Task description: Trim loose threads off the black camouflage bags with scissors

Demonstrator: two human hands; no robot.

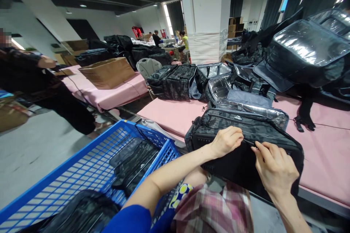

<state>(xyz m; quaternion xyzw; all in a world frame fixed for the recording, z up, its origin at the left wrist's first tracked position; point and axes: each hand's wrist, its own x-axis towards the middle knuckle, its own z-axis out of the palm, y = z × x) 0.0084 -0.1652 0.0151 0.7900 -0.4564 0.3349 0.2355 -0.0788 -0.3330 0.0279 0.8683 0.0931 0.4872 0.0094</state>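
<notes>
A dark camouflage backpack point(218, 123) with a silvery lining and a small white logo lies at the table's near edge, partly over my lap. My left hand point(226, 141) is closed in a pinch at the zipper seam along its black panel. Just to the right, my right hand point(276, 169) pinches the same seam, thumb and forefinger together near a small zipper pull. The fingertips of both hands are a short way apart. What exactly lies between the left fingertips is too small to make out.
A blue plastic crate point(68, 174) holding dark backpacks stands at my left. More backpacks point(180, 80) with silver linings crowd the pink table point(175, 114). A cardboard box point(108, 72) sits on another pink table, and a person point(41, 80) in dark clothes is at left.
</notes>
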